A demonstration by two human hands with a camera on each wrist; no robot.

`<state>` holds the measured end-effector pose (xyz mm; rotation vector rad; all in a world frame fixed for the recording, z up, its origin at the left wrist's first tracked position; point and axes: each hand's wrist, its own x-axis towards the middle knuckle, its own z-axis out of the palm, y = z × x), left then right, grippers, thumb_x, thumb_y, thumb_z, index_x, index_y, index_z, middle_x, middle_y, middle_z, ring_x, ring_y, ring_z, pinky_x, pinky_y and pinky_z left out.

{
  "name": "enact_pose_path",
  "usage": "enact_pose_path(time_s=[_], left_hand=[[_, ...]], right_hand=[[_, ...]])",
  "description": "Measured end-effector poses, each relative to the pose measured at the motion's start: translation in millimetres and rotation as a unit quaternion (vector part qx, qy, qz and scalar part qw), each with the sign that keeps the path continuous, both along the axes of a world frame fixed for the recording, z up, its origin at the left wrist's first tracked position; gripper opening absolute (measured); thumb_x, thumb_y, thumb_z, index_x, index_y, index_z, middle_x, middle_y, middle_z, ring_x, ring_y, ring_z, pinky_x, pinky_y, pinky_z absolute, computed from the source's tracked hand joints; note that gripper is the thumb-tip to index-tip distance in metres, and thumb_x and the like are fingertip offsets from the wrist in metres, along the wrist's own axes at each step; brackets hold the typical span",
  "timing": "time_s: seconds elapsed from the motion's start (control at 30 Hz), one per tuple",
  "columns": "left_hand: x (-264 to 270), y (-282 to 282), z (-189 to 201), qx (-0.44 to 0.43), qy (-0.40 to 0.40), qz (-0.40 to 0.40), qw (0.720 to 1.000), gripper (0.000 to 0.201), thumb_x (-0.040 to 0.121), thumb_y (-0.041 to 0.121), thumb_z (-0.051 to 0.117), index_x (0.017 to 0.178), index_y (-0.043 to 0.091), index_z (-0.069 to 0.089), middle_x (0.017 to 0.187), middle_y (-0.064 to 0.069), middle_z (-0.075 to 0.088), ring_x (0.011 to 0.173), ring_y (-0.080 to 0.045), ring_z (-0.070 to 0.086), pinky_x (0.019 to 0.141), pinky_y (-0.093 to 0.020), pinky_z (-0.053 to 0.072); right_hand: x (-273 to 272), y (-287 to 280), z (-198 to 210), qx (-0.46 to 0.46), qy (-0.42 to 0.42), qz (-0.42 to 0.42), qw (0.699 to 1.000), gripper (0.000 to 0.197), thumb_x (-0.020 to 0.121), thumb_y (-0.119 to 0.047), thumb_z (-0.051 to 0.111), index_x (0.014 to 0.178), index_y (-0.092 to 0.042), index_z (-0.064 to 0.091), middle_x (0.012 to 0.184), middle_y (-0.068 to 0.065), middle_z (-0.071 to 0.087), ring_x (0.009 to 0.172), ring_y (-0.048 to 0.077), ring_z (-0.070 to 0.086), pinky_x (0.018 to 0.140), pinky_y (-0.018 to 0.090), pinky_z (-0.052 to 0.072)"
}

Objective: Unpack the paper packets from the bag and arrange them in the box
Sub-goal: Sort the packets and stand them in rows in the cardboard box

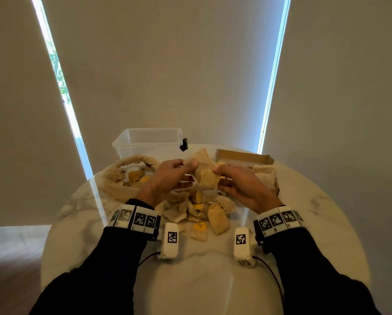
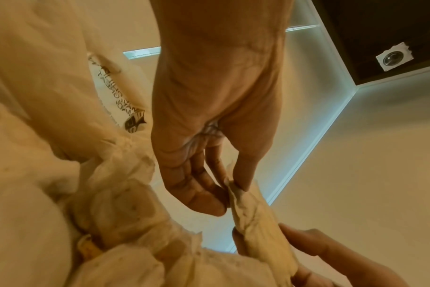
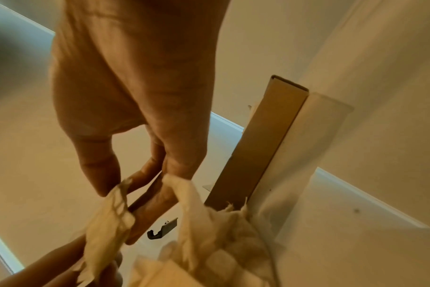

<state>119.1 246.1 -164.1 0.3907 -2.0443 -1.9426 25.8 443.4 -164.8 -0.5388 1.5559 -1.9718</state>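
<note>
Both hands hold a small beige cloth bag (image 1: 201, 161) up over the table's middle. My left hand (image 1: 183, 165) pinches one edge of the bag (image 2: 255, 217) between thumb and fingers. My right hand (image 1: 220, 171) pinches the other edge (image 3: 106, 223). A tan paper packet (image 1: 209, 181) hangs at the bag's lower opening. Under the hands lies a pile of several paper packets (image 1: 199, 211), some with yellow labels. The open cardboard box (image 1: 242, 156) sits at the back right, just beyond my right hand; its side also shows in the right wrist view (image 3: 258, 145).
A clear plastic bin (image 1: 149, 142) with a black latch (image 1: 184, 144) stands at the back. A mesh bag (image 1: 120, 180) holding packets lies at the left. Another cloth bag (image 1: 265, 176) lies right of the box. The round marble table (image 1: 204, 280) ends close on all sides.
</note>
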Motion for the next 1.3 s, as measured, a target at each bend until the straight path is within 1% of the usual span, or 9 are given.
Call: enact_pose_path(time_s=[0.07,0.23,0.43,0.57,0.63,0.8,1.03,1.17,1.3], left_hand=[[0.7,-0.6,-2.7,0.004,0.012,-0.002,1.0,0.03,0.1,0.033,0.074,0.122,0.013,0.075,0.115,-0.011,0.079,0.091,-0.018,0.077,0.073,-0.026,0.062],[0.4,2.3,-5.5,-0.019,0.025,-0.011,0.999,0.027,0.098,0.039,0.075,0.116,0.019,0.08,0.11,-0.002,0.081,0.096,-0.019,0.078,0.082,-0.032,0.064],[-0.4,-0.4,-6.8,-0.053,0.031,0.026,0.998,0.035,0.095,0.055,0.073,0.12,0.032,0.081,0.116,0.009,0.079,0.11,-0.022,0.073,0.097,-0.047,0.062],[-0.8,0.0,-8.5,-0.049,0.027,0.01,0.998,0.043,0.094,0.059,0.072,0.126,0.031,0.077,0.122,0.007,0.076,0.112,-0.018,0.073,0.094,-0.039,0.063],[-1.5,0.6,-9.5,-0.037,0.026,-0.005,0.999,0.044,0.093,0.056,0.075,0.126,0.026,0.077,0.117,0.003,0.078,0.106,-0.016,0.076,0.086,-0.03,0.063],[-4.1,-2.5,-13.4,-0.03,0.043,0.004,0.999,0.034,0.088,0.028,0.086,0.117,0.011,0.079,0.105,-0.005,0.082,0.1,-0.017,0.078,0.081,-0.022,0.061],[-6.2,-1.5,-13.6,0.017,0.006,-0.033,0.999,0.028,0.092,0.022,0.083,0.117,0.011,0.076,0.103,-0.009,0.082,0.09,-0.023,0.08,0.088,-0.034,0.064],[-8.2,-4.5,-15.4,0.019,0.004,-0.01,1.0,0.039,0.084,0.013,0.089,0.12,0.011,0.074,0.109,-0.013,0.081,0.099,-0.027,0.08,0.093,-0.039,0.064],[-7.8,-3.9,-14.5,0.048,0.012,-0.009,0.999,0.049,0.085,0.015,0.089,0.127,0.016,0.064,0.111,-0.019,0.079,0.099,-0.031,0.08,0.091,-0.041,0.065]], right_hand=[[0.7,-0.9,-1.5,0.009,-0.002,0.024,1.0,0.03,0.1,-0.008,0.069,0.128,0.001,0.066,0.118,0.018,0.078,0.113,0.034,0.076,0.105,0.05,0.058],[6.7,-8.4,-7.7,0.099,0.06,0.05,0.992,0.035,0.098,-0.027,0.076,0.127,-0.008,0.071,0.117,0.011,0.08,0.111,0.027,0.077,0.103,0.048,0.06],[6.3,-10.9,-9.6,0.132,0.095,0.052,0.985,0.033,0.096,-0.02,0.078,0.125,-0.005,0.073,0.113,0.011,0.081,0.107,0.027,0.078,0.092,0.039,0.063],[6.2,-11.4,-7.3,0.07,0.069,0.019,0.995,0.032,0.096,-0.012,0.077,0.126,-0.004,0.071,0.115,0.013,0.08,0.107,0.028,0.078,0.098,0.043,0.062],[4.7,-10.0,-7.1,0.026,0.028,-0.002,0.999,0.03,0.097,-0.008,0.075,0.126,-0.004,0.069,0.117,0.016,0.079,0.107,0.029,0.078,0.098,0.043,0.062],[4.8,-11.3,-8.6,0.063,0.034,-0.008,0.997,0.034,0.094,-0.012,0.079,0.127,-0.009,0.07,0.113,0.011,0.081,0.108,0.028,0.078,0.1,0.045,0.062],[6.9,-11.1,-8.4,0.056,0.027,-0.028,0.998,0.022,0.098,-0.011,0.074,0.12,-0.008,0.072,0.114,0.013,0.079,0.106,0.026,0.078,0.092,0.039,0.065],[8.9,-11.2,-7.0,0.023,-0.004,-0.019,1.0,0.029,0.099,-0.005,0.072,0.128,-0.002,0.066,0.12,0.019,0.076,0.106,0.029,0.078,0.085,0.035,0.067],[8.4,-12.9,-6.2,0.006,-0.022,-0.06,0.998,0.039,0.099,-0.001,0.071,0.133,-0.009,0.054,0.126,0.021,0.067,0.103,0.031,0.077,0.076,0.034,0.068]])
